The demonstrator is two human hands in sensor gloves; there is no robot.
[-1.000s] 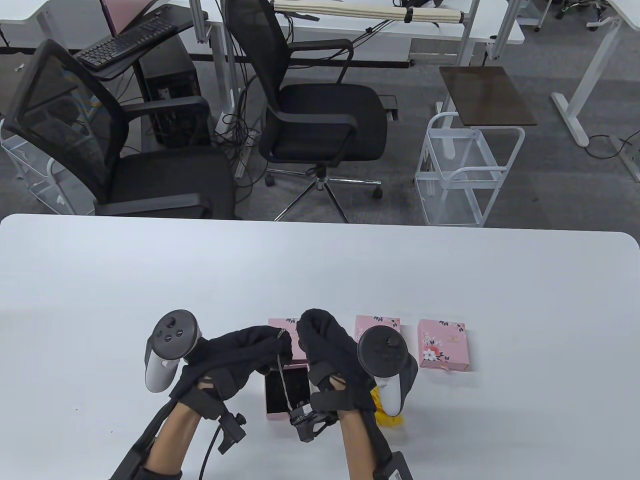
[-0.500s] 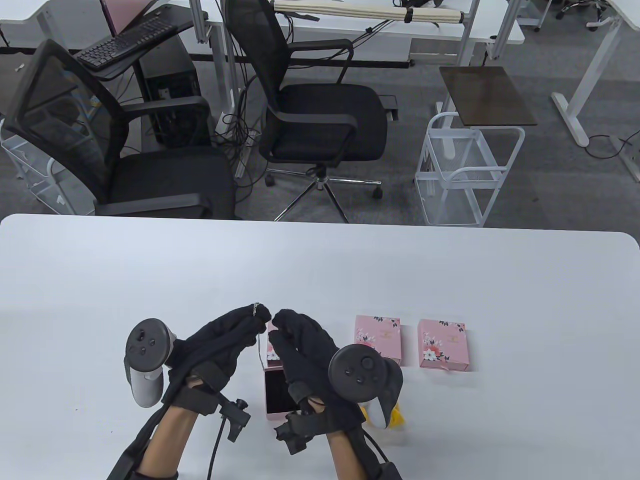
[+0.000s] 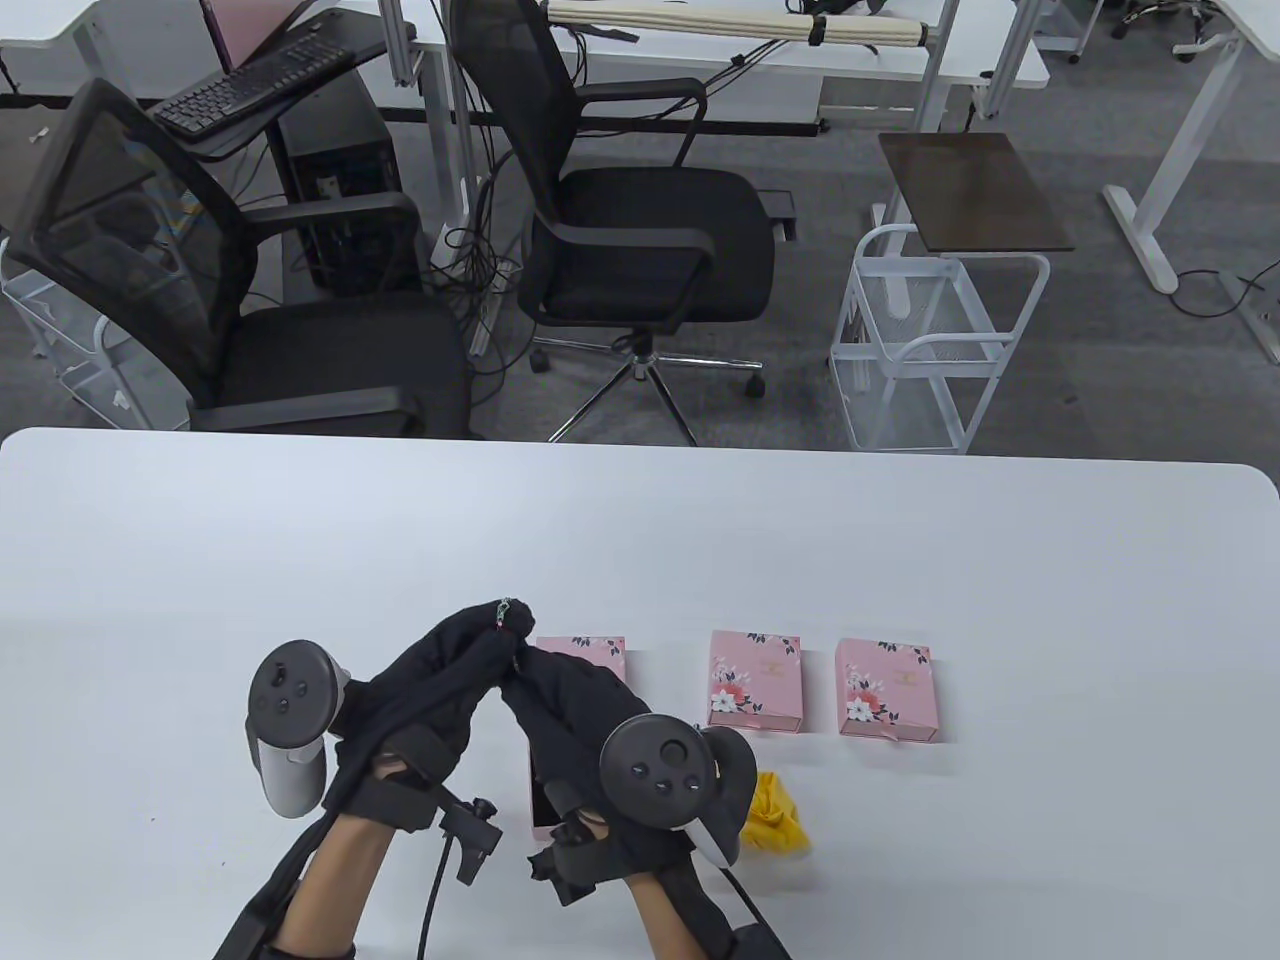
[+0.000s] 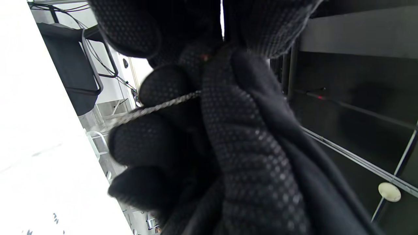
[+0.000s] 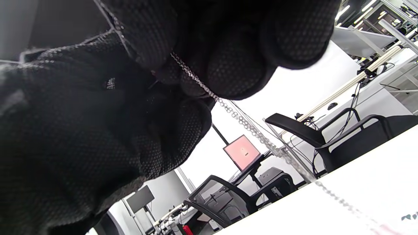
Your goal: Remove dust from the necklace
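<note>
A thin silver necklace hangs between both gloved hands above the table. My left hand is raised and pinches its top end at the fingertips. My right hand sits just below and pinches the chain lower down. In the left wrist view the chain crosses my fingers. In the right wrist view the chain runs out from between my fingers down toward the table. An open pink box lies under my right hand, mostly hidden. A yellow cloth lies on the table to the right of my right wrist.
A pink floral lid or box lies just behind my hands. Two closed pink floral boxes lie to the right. Office chairs and a white wire cart stand beyond the table's far edge.
My right hand has moved left and closed in under the left fingertips, onto the chain. This uncovered the yellow cloth and the pink box behind. My left hand rose and kept the necklace's top end.
</note>
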